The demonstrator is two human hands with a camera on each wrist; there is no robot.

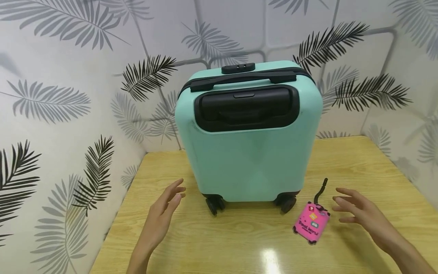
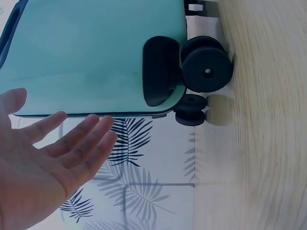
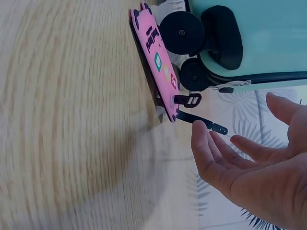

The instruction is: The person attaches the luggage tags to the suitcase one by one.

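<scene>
R fingers (image 3: 202,151) nr tag (image 1: 310,223), prob. apart

I read bright, even illumination in the head view, white glare on the bench (image 1: 212,243), soft shadow below the right grip (image 1: 369,219), dimmer, bluish wrist views, fine detail softened.

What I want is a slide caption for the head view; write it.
Left hand and right hand flank an upright mint suitcase and a pink luggage tag on a wood-grain table.
</scene>
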